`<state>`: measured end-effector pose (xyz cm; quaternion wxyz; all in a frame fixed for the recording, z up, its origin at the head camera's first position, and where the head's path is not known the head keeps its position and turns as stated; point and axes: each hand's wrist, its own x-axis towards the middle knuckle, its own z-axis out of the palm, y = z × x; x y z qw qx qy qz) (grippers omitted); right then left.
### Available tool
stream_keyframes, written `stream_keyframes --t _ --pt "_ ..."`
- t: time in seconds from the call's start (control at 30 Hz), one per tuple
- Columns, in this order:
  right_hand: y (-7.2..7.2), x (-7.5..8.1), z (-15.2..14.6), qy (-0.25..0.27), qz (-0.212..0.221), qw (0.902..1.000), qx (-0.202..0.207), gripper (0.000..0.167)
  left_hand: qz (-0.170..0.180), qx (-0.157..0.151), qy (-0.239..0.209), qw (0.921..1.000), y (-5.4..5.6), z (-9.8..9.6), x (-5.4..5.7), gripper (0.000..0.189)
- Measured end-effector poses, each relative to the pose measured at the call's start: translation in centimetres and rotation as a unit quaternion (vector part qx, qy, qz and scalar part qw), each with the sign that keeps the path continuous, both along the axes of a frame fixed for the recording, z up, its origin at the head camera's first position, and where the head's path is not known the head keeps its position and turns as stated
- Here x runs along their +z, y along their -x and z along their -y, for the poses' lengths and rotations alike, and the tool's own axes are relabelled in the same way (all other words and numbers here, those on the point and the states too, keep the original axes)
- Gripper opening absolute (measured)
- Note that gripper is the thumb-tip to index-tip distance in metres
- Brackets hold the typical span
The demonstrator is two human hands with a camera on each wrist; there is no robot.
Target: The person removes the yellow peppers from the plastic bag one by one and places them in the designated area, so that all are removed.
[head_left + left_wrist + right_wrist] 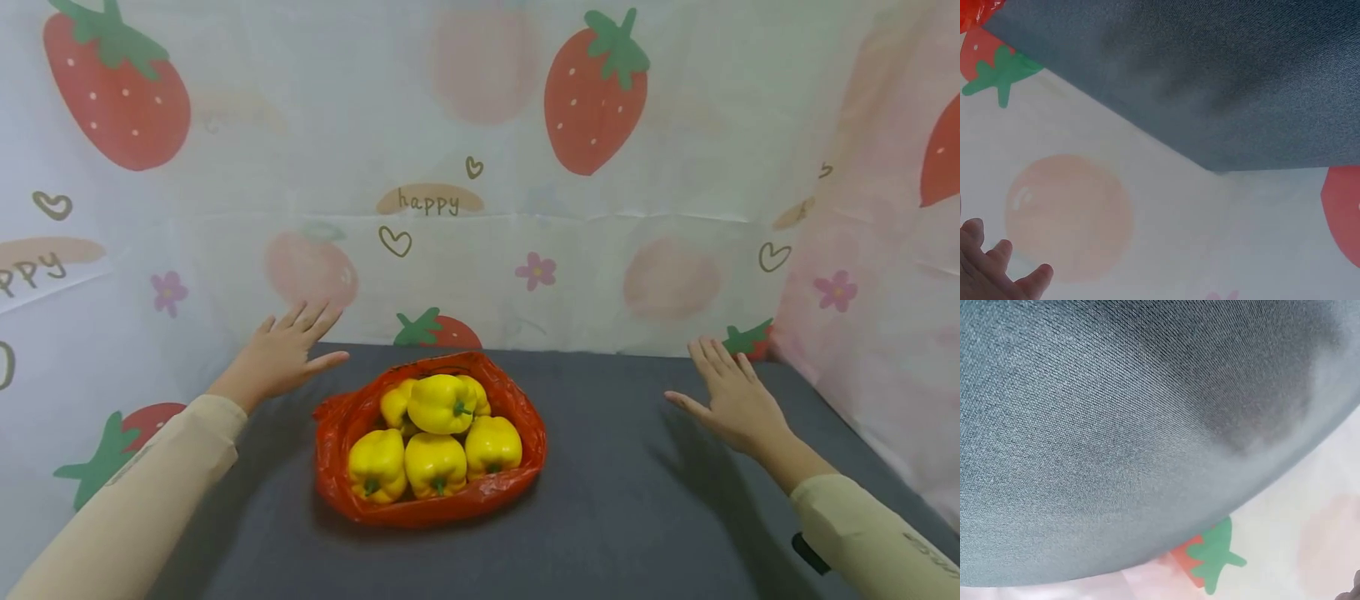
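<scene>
A red plastic bag (480, 504) lies with its mouth wide on the dark grey table, its rim rolled down around several yellow bell peppers (435, 465). One pepper (441, 404) sits on top of the others, its green stem facing right. My left hand (281, 354) hovers behind and left of the bag with fingers spread, holding nothing; its fingertips show low in the left wrist view. Well to the right of the bag, my right hand (731, 400) is held over the table, fingers straight and thumb out, also holding nothing. Only a sliver of it enters the right wrist view.
The grey table (600, 500) ends at the back against a white cloth (525, 275) printed with strawberries, hearts and flowers. Similar cloth hangs along the left and right sides. A small black object (811, 553) shows beside the right sleeve.
</scene>
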<state>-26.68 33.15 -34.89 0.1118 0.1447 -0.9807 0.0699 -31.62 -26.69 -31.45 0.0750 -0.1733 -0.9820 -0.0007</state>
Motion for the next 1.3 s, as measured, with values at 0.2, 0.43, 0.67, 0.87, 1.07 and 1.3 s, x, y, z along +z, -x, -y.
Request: stream_keyframes --t 0.2,0.43,0.67,0.87,1.07,1.3 --pt "-0.1 -0.1 0.0 -0.004 0.003 1.0 0.001 0.095 -0.003 0.005 0.006 1.0 -0.3 0.3 -0.3 0.084" --pt "-0.5 0.0 -0.2 -0.003 0.002 1.0 0.008 0.096 -0.004 0.001 0.005 1.0 -0.9 0.1 -0.4 0.085" --pt "-1.1 -0.3 0.2 0.002 0.011 0.9997 0.021 0.096 -0.009 -0.005 0.006 0.9999 -1.4 0.1 -0.5 0.084" --pt "-1.3 -0.8 0.5 0.009 0.008 0.9995 0.031 0.095 -0.014 -0.013 0.017 0.9997 -2.1 0.0 -0.5 0.083" --pt "-1.7 -1.1 0.9 0.009 0.004 0.9993 0.037 0.094 -0.013 -0.019 0.018 0.9996 -2.7 -0.1 -0.4 0.082" --pt "-2.1 -1.1 1.3 0.007 0.003 0.999 0.044 0.093 -0.011 -0.022 0.017 0.9996 -3.2 -0.1 -0.5 0.083"
